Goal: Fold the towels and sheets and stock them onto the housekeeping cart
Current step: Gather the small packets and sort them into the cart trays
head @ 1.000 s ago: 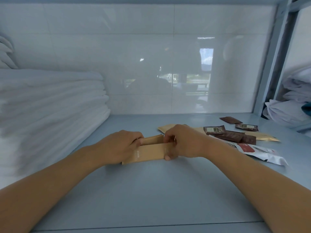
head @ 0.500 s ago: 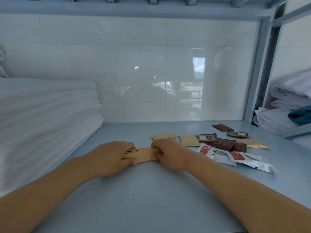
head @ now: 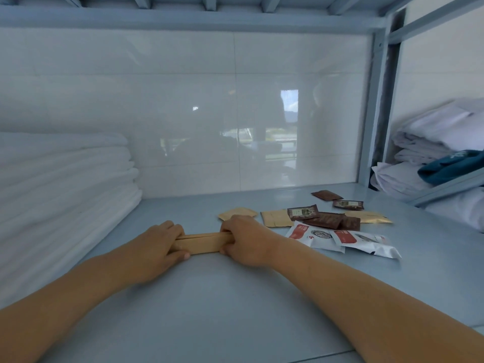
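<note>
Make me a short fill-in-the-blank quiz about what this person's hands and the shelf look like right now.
1. Both hands, the left hand and the right hand, hold a stack of tan ____ packets on the shelf.
2. The folded white towels are stacked on the ____ side of the shelf.
3. The loose packets that lie nearest the right hand are white and ____.
4. A ____ cloth lies among the white linens on the far right.

Missing words: paper; left; red; teal
</note>
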`<state>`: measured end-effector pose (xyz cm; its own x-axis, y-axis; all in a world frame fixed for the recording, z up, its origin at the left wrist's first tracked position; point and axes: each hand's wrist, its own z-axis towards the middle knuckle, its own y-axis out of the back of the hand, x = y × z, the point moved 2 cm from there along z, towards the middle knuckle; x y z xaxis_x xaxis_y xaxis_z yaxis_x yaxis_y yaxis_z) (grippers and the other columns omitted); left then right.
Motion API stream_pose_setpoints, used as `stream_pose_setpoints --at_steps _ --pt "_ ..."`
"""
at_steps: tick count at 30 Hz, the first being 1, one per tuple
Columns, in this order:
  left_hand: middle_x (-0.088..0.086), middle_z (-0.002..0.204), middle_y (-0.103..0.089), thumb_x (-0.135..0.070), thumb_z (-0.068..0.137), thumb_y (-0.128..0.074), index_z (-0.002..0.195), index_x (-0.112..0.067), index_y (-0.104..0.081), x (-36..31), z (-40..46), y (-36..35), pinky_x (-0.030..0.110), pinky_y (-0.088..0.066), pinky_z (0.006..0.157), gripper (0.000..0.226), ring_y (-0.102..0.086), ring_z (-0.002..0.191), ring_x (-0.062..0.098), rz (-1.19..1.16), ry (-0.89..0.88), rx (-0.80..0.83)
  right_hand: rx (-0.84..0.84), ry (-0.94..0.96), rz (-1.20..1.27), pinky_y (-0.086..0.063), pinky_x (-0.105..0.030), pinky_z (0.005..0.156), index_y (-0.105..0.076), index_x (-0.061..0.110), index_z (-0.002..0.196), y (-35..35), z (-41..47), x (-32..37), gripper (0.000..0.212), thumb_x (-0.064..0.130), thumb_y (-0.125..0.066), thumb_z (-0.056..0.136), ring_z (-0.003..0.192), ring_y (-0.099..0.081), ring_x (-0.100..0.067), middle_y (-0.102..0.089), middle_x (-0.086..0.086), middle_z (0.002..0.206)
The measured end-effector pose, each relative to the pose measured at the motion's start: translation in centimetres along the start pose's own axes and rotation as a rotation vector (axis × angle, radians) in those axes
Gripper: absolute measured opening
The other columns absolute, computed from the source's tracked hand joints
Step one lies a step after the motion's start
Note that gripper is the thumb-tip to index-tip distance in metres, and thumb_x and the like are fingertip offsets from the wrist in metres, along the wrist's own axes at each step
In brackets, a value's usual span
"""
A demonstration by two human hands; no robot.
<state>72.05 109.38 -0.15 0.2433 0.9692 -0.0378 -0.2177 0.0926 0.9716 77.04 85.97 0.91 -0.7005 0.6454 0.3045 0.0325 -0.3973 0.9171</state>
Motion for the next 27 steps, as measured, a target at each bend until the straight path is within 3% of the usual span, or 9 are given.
stream_pose_setpoints --at_steps 3,5,8,11,16,18,21,23,27 --pt "-0.016 0.094 -0.044 -0.064 0.096 -0.05 0.09 -0.036 -0.042 -0.2 0.0 -0.1 0.029 -0.04 0.077 0.029 -0.044 0.085 0.002 0.064 -0.001 -0.015 -0.002 0.023 -0.002 -0.036 -0.03 0.061 -0.058 0.015 0.086 0.0 -0.3 0.7 0.009 0.02 -0.065 0.091 0.084 -0.052 -0.02 -0.055 -0.003 0.093" --pt "-0.016 0.094 -0.042 -0.063 0.098 -0.045 0.091 -0.033 -0.042 -0.7 -0.1 0.2 0.031 -0.041 0.078 0.032 -0.041 0.087 0.004 0.146 -0.008 -0.015 -0.003 0.034 -0.005 -0.032 -0.03 0.058 -0.057 0.016 0.085 0.1 -0.4 1.1 0.01 0.019 -0.065 0.092 0.083 -0.05 -0.019 -0.055 -0.002 0.091" --pt "-0.016 0.095 -0.042 -0.058 0.102 -0.043 0.095 -0.033 -0.043 -2.8 0.0 0.7 0.033 -0.043 0.078 0.026 -0.041 0.091 0.007 0.2 -0.047 -0.013 -0.013 0.058 -0.008 -0.029 -0.029 0.066 -0.058 0.013 0.087 0.4 -0.7 1.6 0.01 0.017 -0.066 0.092 0.087 -0.051 -0.021 -0.06 -0.008 0.094" --pt "-0.013 0.098 -0.05 -0.049 0.104 -0.044 0.099 -0.032 -0.043 -5.1 0.8 0.7 0.036 -0.045 0.081 0.017 -0.051 0.093 0.011 0.172 -0.073 0.068 -0.016 0.064 -0.004 -0.025 -0.026 0.065 -0.066 0.006 0.095 0.4 -0.7 1.7 0.011 0.017 -0.066 0.092 0.096 -0.059 -0.028 -0.068 -0.015 0.102" --pt "-0.005 0.107 -0.058 -0.041 0.104 -0.051 0.103 -0.026 -0.051 -8.0 3.8 1.8 0.038 -0.048 0.086 0.015 -0.06 0.099 0.017 0.145 -0.068 0.145 -0.002 0.005 -0.097 -0.048 -0.037 0.085 -0.069 0.011 0.105 2.3 -1.1 0.4 0.025 0.028 -0.073 0.088 0.103 -0.061 -0.027 -0.07 -0.009 0.109" --pt "-0.002 0.108 -0.061 -0.041 0.104 -0.051 0.109 -0.024 -0.054 -9.6 5.1 2.0 0.041 -0.05 0.086 0.018 -0.062 0.098 0.021 0.125 -0.08 0.122 -0.045 -0.016 -0.148 -0.05 -0.038 0.085 -0.07 0.012 0.105 3.7 -1.6 -1.0 0.022 0.025 -0.071 0.088 0.1 -0.063 -0.027 -0.07 -0.008 0.107" --pt "-0.004 0.09 -0.058 -0.04 0.105 -0.049 0.106 -0.022 -0.05 -12.3 7.0 2.1 0.037 -0.045 0.067 0.018 -0.06 0.081 0.021 0.109 -0.143 0.051 -0.089 -0.052 -0.13 -0.051 -0.034 0.082 -0.071 0.018 0.104 6.5 -3.2 -4.0 0.02 0.023 -0.071 0.084 0.095 -0.064 -0.019 -0.07 0.001 0.102" --pt "-0.009 0.08 -0.05 -0.038 0.105 -0.05 0.101 -0.024 -0.046 -13.8 8.1 2.2 0.034 -0.034 0.058 0.015 -0.056 0.074 0.019 0.102 -0.187 0.019 -0.09 -0.111 -0.085 -0.052 -0.027 0.082 -0.07 0.028 0.11 8.6 -4.8 -6.8 0.033 0.027 -0.078 0.079 0.092 -0.064 -0.009 -0.066 0.012 0.103" --pt "-0.003 0.089 -0.057 -0.04 0.104 -0.048 0.1 -0.029 -0.041 -16.2 9.9 1.3 0.036 -0.041 0.063 0.013 -0.058 0.081 0.023 0.097 -0.267 0.022 -0.155 -0.332 -0.11 -0.05 -0.03 0.101 -0.064 0.03 0.129 11.8 -8.5 -13.7 0.045 0.036 -0.076 0.086 0.116 -0.061 -0.012 -0.062 0.011 0.127"
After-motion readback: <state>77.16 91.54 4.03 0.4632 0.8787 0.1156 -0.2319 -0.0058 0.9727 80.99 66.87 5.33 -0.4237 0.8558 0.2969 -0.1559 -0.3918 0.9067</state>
